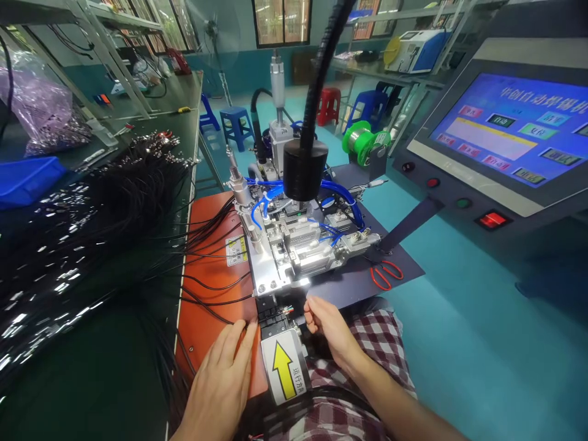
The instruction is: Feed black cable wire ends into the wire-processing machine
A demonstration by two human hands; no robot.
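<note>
My left hand (223,370) lies palm down on the orange machine plate (206,236), fingers stretched towards the black cable track. A black cable (209,306) runs to its fingertips, where it passes out of sight. Thin coloured wire ends (288,310) stick out of the track's right side. Just right of them is my right hand (328,327), its fingers curled in and the thumb pressed against them; anything inside that pinch is hidden. A white cover (269,367) with a yellow arrow sits between my hands. Beyond stands the metal machine head (305,245) with blue air hoses.
Bundled black cables (133,177) and a blue tray (27,180) lie on the left bench. A lit control screen (509,131) stands at right. Red-handled scissors (386,275) rest on the dark machine base. A black lamp (304,168) hangs overhead, near a green solder spool (362,142).
</note>
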